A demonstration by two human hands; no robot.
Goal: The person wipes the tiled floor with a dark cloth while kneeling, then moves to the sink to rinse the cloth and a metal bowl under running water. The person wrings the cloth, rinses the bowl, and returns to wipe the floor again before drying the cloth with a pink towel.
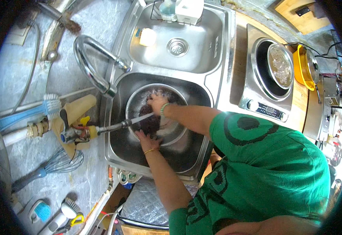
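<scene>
A round metal bowl [175,138] sits in the nearer sink basin [185,160]. It holds foamy water and a dark reddish-brown mass [149,119] whose kind I cannot make out. My right hand [158,102], with a green beaded bracelet, reaches into the bowl at the upper end of the mass, fingers apart. At its lower end, my left hand [149,142] lies over the bowl's rim with spread fingers touching the mass; whether it grips is unclear. From a wall tap [75,135] with a flexible metal spout [115,127], a white stream [143,118] runs towards my right wrist.
A curved chrome faucet [90,63] arches over the sink's left edge. The second basin [194,58] holds a pale sponge-like item [147,37] and a wire rack. Right of it stand an induction cooker [248,88] with a pan and a yellow pot [301,67]. A whisk [60,163] and brushes [70,207] hang left.
</scene>
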